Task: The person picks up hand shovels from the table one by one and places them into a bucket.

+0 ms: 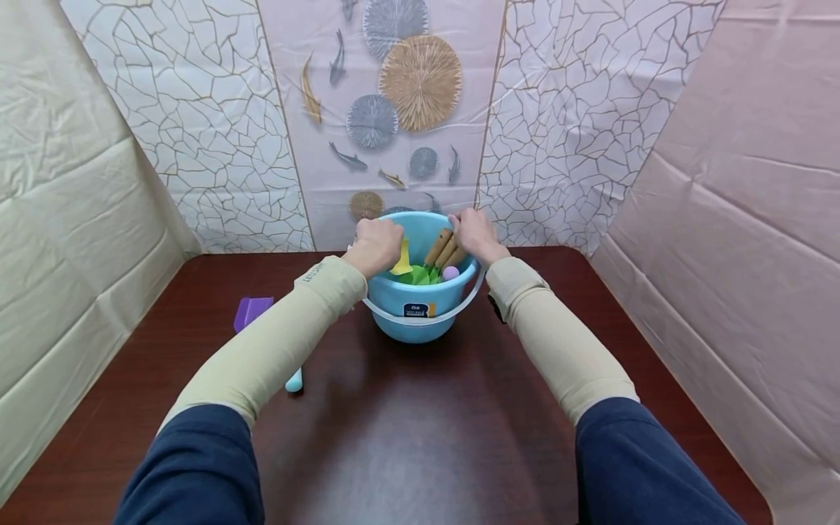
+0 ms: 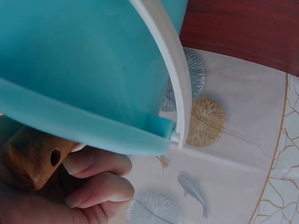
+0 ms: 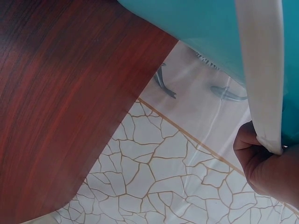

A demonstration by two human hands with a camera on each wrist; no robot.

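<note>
A light blue bucket [image 1: 412,332] stands on the table, its white carrying handle [image 1: 420,319] hanging down in front. My left hand [image 1: 379,244] is at the bucket's left rim and grips a wooden handle [image 2: 35,156] with a hole in its end. Just below that hand a yellow tool piece [image 1: 402,261] shows inside the bucket. My right hand [image 1: 477,232] holds the right rim with curled fingers, near where the carrying handle [image 3: 264,70] joins. Inside are green tools [image 1: 418,275], several wooden handles [image 1: 438,246] and a pink round piece [image 1: 450,273].
A purple shovel head [image 1: 251,312] lies on the table to the left. A light blue handle end [image 1: 294,380] shows past my left sleeve, which hides what lies between. Patterned cloth [image 1: 230,131] rises behind the dark red table [image 1: 420,437].
</note>
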